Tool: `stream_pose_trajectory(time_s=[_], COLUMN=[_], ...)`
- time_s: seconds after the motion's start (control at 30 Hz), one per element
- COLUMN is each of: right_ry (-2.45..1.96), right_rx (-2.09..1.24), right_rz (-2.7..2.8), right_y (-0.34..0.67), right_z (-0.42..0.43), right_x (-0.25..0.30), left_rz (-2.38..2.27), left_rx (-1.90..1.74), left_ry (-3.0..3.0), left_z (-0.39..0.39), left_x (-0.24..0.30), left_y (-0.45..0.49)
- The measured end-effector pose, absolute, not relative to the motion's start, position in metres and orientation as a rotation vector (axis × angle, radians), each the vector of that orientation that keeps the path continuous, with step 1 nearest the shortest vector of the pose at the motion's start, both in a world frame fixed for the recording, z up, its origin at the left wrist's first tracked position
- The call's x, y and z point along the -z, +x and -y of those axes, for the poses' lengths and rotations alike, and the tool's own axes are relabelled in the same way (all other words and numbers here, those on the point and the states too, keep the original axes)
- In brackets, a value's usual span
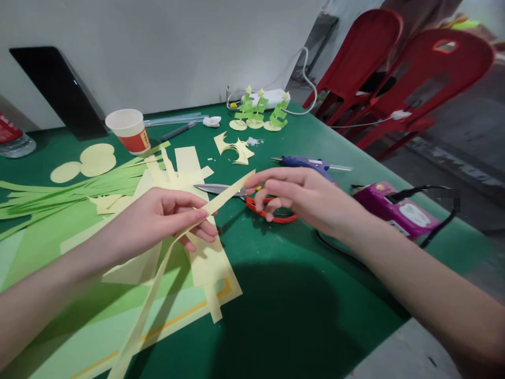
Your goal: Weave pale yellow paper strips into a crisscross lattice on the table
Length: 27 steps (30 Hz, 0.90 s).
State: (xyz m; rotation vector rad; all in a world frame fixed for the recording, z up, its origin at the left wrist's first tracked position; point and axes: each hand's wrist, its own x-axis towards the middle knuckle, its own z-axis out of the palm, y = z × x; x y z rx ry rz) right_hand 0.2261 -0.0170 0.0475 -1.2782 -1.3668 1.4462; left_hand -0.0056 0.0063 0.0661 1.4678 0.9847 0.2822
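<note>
A long pale yellow paper strip (pixel 158 281) is pinched between the thumb and fingers of my left hand (pixel 177 213). One part trails down past the bottom edge, and a short end points up to the right. My right hand (pixel 300 197) is at that upper end, fingers loosely curled and apart; the index fingertip seems to touch the strip. Behind and below the right fingers lie scissors (pixel 290 217) with red handles, blades pointing left under the strip. Pale yellow paper pieces (pixel 209 260) lie beneath my left hand on green sheets (pixel 51 302).
Green paper strips (pixel 98 181) and yellow circles (pixel 98 159) lie left, near a paper cup (pixel 128 129) and a leaning tablet (pixel 59 92). Small paper trees (pixel 258 110) stand at the back. A blue glue gun (pixel 302 162) and a purple corded box (pixel 394 210) are right.
</note>
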Motion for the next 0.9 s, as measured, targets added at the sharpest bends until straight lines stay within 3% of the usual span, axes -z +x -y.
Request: stream_pose_trajectory(time_s=[0.17, 0.37, 0.9], right_ry=[-1.080, -1.119, -1.069], right_rx=[-1.762, -1.904, -1.576], right_rz=[1.079, 1.034, 1.154], right_y=[0.197, 0.186, 0.185], right_z=[0.015, 0.018, 0.016], right_x=[-0.037, -0.030, -0.034], left_rz=[-0.907, -0.818, -0.992], left_rx=[-0.289, -0.423, -0.188], left_ry=[1.394, 1.348, 1.414], left_z=[0.002, 0.009, 0.010], left_x=[-0.062, -0.062, -0.061], left_y=[0.001, 0.006, 0.012])
